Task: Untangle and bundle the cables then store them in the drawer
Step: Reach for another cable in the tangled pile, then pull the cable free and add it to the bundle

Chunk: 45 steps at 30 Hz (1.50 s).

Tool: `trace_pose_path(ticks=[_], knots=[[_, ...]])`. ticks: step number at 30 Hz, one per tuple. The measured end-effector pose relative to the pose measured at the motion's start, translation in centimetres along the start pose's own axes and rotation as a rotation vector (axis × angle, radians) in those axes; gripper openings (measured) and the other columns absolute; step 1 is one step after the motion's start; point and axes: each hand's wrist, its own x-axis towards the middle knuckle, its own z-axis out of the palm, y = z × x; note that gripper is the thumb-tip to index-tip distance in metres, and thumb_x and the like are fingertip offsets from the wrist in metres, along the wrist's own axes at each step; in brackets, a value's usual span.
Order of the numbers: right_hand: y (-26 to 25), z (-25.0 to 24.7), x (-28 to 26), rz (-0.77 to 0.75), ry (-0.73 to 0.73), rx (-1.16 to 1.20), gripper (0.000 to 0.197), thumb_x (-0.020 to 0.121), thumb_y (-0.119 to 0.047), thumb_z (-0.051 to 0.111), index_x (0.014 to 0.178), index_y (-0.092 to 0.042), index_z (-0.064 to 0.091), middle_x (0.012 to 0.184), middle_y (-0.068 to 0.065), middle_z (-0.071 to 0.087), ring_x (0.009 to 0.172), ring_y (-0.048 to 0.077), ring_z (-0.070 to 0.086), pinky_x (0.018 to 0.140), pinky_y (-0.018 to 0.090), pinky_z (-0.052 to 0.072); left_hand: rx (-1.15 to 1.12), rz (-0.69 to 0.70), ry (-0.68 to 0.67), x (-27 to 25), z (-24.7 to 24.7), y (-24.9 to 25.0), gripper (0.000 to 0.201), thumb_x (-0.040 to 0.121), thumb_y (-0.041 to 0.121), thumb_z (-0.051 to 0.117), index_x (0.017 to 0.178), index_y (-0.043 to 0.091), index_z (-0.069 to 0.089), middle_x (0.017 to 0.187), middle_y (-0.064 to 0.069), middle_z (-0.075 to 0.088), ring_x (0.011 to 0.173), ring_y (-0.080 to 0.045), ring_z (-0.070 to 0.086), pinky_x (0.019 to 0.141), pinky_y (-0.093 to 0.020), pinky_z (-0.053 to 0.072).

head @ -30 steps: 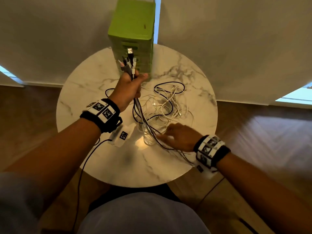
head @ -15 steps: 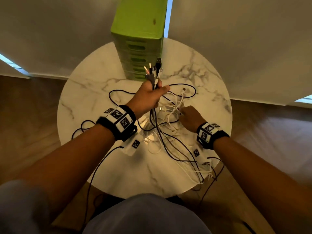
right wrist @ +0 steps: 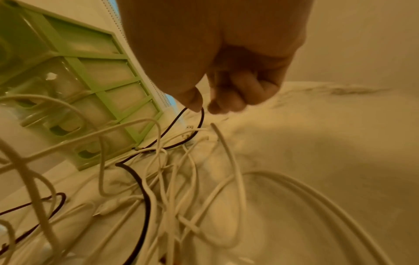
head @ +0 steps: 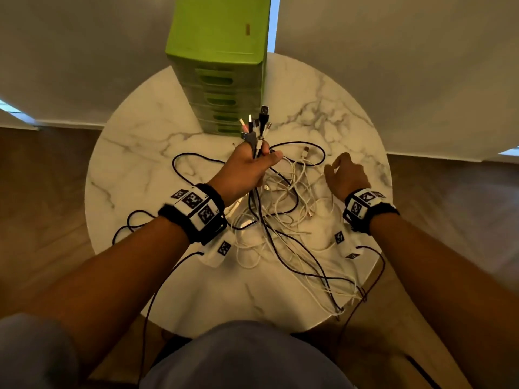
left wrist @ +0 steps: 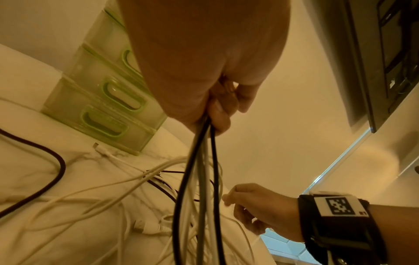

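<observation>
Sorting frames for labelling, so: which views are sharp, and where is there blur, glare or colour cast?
Head view: dim, mostly sharp, a glare patch on the marble table. Left wrist view: yellow cast, left hand close and soft, held cables sharp. Right wrist view: yellow cast, right hand and white cables motion-blurred.

Black wristbands [head: 196,217] with white coded tags, bare forearms

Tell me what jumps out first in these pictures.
The left hand grips a bunch of cable plugs upright above the middle of the marble table. Below it sprawls a tangle of cables, with the right hand hovering at its right edge. A green drawer unit stands at the back.
</observation>
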Motion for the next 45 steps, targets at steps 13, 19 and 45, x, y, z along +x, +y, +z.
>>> trace_pose_path(ticks=[13,19,45], knots=[[-1.0,2.6,-1.0,0.292,-0.383,0.690,0.026,0.094,-0.016,0.041,0.087,-0.001,0.061,0.084,0.022,0.064,0.069,0.034,0.066,0.062,0.036,0.060,0.035,0.007,-0.022,0.2,0.1,-0.9,0.034,0.099,0.020,0.064,0.077,0.022,0.038,0.054,0.010,0.031,0.046,-0.011,0.026,0.048,-0.025,0.029],[-1.0,3.8,-1.3,0.016,-0.272,-0.044,0.024,0.090,-0.024,0.059,0.090,-0.004,0.073,0.095,0.017,0.073,0.094,0.038,0.068,0.085,0.038,0.055,0.040,0.013,-0.031,-0.6,0.3,-0.6,0.035,0.100,0.017,0.062,0.076,0.020,0.036,0.051,0.013,0.032,0.044,-0.009,0.026,0.045,-0.025,0.029],[-8.1,-4.3,-18.4,-0.564,-0.014,0.508,0.023,0.104,-0.019,0.043,0.086,-0.009,0.053,0.067,0.007,0.063,0.066,0.016,0.065,0.071,0.039,0.052,-0.435,0.087,-0.046,-7.1,2.4,1.5,0.029,0.102,0.030,0.057,0.079,0.028,0.040,0.065,0.007,0.023,0.054,-0.008,0.021,0.057,-0.029,0.019]])
